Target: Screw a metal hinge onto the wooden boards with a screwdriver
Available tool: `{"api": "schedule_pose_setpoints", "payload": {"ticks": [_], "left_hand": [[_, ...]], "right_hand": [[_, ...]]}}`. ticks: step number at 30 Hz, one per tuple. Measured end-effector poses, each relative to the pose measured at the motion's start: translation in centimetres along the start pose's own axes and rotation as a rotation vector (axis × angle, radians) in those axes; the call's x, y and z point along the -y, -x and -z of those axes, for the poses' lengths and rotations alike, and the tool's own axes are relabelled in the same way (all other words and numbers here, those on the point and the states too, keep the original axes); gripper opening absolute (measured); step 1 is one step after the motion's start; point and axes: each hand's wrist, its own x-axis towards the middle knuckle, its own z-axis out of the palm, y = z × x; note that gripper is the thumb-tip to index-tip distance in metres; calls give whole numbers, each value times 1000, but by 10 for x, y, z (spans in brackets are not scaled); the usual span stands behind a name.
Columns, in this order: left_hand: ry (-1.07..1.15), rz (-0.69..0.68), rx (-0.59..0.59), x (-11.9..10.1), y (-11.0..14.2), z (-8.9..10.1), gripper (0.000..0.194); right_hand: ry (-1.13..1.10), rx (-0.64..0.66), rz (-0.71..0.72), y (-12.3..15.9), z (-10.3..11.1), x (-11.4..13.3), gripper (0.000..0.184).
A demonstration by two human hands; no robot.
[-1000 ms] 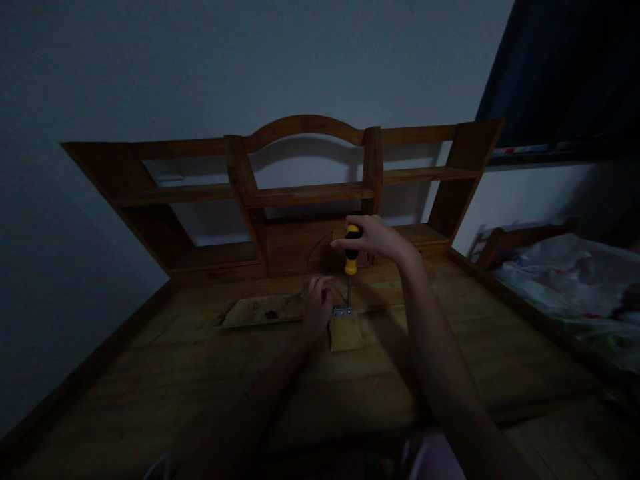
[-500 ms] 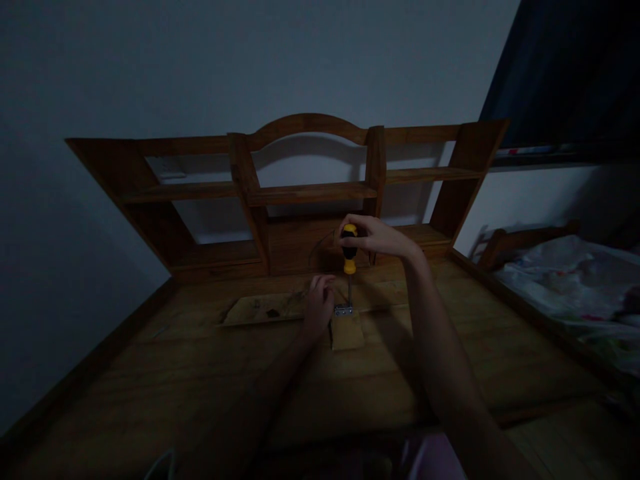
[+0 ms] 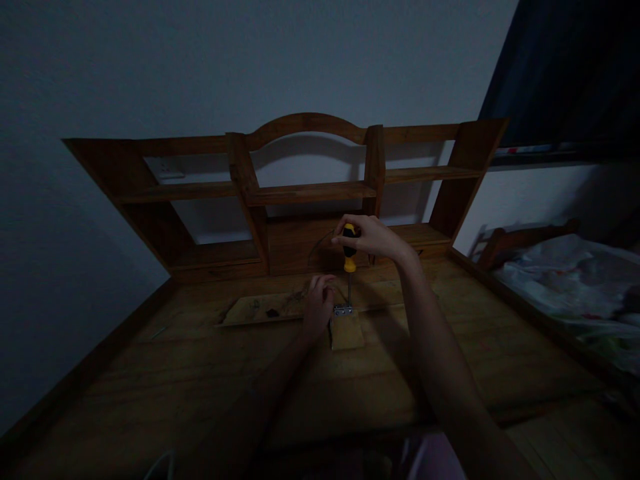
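Observation:
My right hand point(image 3: 373, 237) grips the top of a yellow and black screwdriver point(image 3: 349, 257), which stands upright. The tip of its shaft meets a small silver hinge point(image 3: 343, 311). The hinge lies where a long thin wooden board point(image 3: 280, 308) meets a short wooden block point(image 3: 347, 332). Just left of the hinge, my left hand point(image 3: 319, 307) is closed over the board with its fingers curled; the fingertips are partly hidden. Screw heads on the hinge are too small to make out clearly.
All this lies on a wooden desk top point(image 3: 210, 380). A wooden shelf unit point(image 3: 310, 195) stands at its back against the wall. A dark loose chip point(image 3: 273, 313) lies on the board. To the right is a plastic-covered heap point(image 3: 570, 273). The room is dim.
The fingers of my right hand have shifted slightly to the left around the screwdriver handle. My left hand, the hinge and the board stay in nearly the same place.

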Motion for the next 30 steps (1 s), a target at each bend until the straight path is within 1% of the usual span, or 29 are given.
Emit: {"api": "schedule_pose_setpoints", "payload": {"ticks": [2,5,8,13,16,21,27,30], "left_hand": [[-3,1,-1,1,0,0,33],[-13,-1,-2,2,-1,0,34],[-25,-9,-3,2,0,1,34],[-30,-13,8,-1,0,2,33],[-13,-8,11,-2,0,2,33],[-16,11,3,-1,0,1,33],[-9,-9,-1,-2,0,1,35],[-17,-14,4,-3,1,1,35]], "right_hand": [[-43,41,4,2,4,0,23],[-121,115,7,5,12,-2,30],[-162,141,8,8,17,-4,35],[-154,90,8,8,15,-6,37],[-111,60,-13,6,12,-6,36],[-20,14,-3,6,11,-4,34],[121,-12,-84,4,5,-3,34],[148,-35,-104,3,1,-4,35]]}}
